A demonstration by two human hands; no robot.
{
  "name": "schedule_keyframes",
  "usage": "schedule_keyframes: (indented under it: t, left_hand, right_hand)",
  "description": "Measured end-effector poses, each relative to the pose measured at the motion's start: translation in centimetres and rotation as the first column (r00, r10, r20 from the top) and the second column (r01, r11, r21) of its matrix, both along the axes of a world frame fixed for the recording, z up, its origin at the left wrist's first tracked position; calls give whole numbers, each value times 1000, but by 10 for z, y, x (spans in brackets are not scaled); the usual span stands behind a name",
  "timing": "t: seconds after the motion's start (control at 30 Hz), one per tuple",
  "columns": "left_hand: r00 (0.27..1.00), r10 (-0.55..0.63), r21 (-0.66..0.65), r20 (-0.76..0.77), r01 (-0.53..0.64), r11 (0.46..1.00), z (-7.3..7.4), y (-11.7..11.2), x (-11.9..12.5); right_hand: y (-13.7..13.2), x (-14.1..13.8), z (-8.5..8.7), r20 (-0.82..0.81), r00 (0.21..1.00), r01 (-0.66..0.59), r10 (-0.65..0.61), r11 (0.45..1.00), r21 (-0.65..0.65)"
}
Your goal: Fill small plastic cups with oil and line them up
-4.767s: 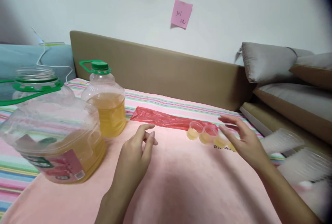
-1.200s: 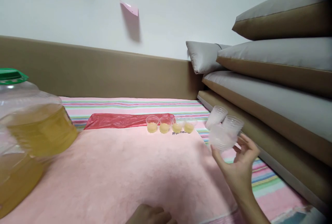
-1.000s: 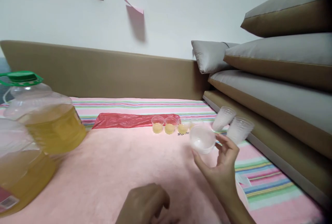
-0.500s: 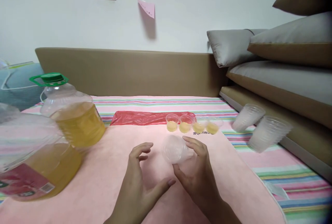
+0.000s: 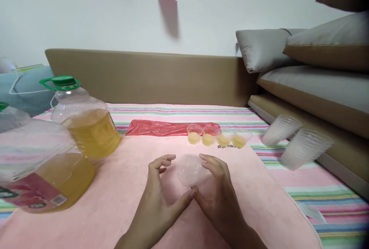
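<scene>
A clear plastic cup (image 5: 188, 170) lies tilted between my hands above the pink cloth, its round end turned toward me. My right hand (image 5: 217, 187) grips it from the right side, fingers on top and thumb below. Whether it is one cup or some nested together I cannot make out. To its left, my left hand (image 5: 161, 191) is held open, fingers curved and apart from the cup. The tip of its thumb meets my right thumb just under the cup. Beyond the hands, several clear cups (image 5: 208, 137) with a little yellow liquid stand in a row.
Two large jugs of yellow liquid, a nearer one (image 5: 69, 180) and a green-capped one (image 5: 98, 133), stand at left. A red plastic bag (image 5: 161, 128) lies behind the pink cloth (image 5: 115, 203). Two stacks of clear cups (image 5: 305, 149) lean at right beside piled cushions (image 5: 323, 80).
My right hand has brought the cup slightly left and turned it. My left hand has come closer, so the two thumbs now meet. The whole view has shifted a little.
</scene>
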State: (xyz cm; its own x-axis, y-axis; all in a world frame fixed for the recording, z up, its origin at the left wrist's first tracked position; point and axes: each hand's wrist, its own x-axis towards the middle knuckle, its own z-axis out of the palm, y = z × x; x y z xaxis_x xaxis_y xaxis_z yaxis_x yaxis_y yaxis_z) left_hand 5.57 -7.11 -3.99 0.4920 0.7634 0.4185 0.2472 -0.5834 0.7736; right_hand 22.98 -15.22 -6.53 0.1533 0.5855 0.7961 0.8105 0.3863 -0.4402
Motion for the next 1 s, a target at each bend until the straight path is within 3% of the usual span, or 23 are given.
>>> schedule_keyframes:
  t: [0.67,1.0]
  left_hand:
    - [1000,-25,48,-7,25,999,3,2,-1]
    - [999,-1,5,-44,1,1000,0,2,-2]
  right_hand:
    - [1,-2,-2,51,999,-2,3,1000,-15]
    - [0,-3,-1,91,996,-21,22,1000,-14]
